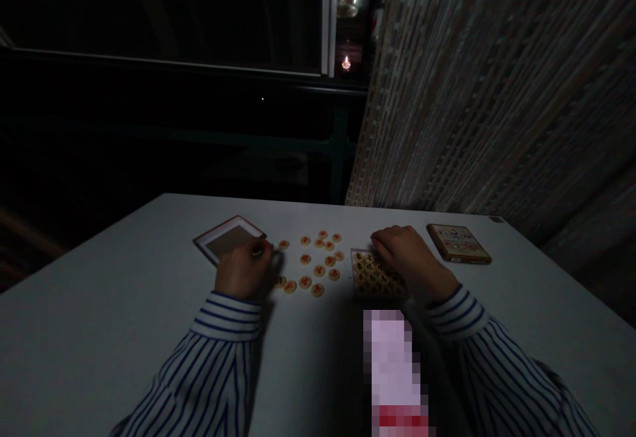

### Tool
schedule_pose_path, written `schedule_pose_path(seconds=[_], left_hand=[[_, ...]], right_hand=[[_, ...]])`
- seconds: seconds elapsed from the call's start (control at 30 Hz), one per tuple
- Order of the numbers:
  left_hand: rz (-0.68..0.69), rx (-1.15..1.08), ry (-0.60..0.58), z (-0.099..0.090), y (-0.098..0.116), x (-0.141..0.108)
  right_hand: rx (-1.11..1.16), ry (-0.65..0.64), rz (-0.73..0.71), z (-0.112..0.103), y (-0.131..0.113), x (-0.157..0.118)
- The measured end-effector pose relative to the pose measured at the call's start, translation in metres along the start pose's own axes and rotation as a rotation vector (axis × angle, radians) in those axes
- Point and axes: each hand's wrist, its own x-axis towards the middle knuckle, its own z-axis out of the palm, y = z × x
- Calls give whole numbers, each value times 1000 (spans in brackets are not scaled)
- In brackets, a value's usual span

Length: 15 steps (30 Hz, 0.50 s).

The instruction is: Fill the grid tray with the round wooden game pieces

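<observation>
My left hand (244, 268) is closed, with fingers curled over the near right corner of an open, shallow box half (231, 230). What lies in its grip, if anything, is too dark to make out. Right of it, several round wooden Chinese chess pieces with red characters (319, 270) are scattered on the white table. My right hand (415, 258) bends over the far right part of a clear tray (354, 285). Rows of Chinese chess pieces with black characters (368, 267) fill that tray. The right fingers are pressed together, their tips partly hidden.
A closed flat box with printed writing (460, 243) lies right of my right hand on the white table (124, 331). A string curtain (447, 93) hangs behind the table's right side. A dark window (173, 13) is at the back. A pixelated patch covers the near middle.
</observation>
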Motion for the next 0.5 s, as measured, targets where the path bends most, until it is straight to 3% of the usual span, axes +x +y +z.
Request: schedule_pose_path(seconds=[0.23,0.5], left_hand=[[-27,95,-42,-1,-24,3],[-38,117,-82,7,-28,2]], right_hand=[[-9,-72,-70,-1,-22,13],[10,-105,-243,-6,-62,50]])
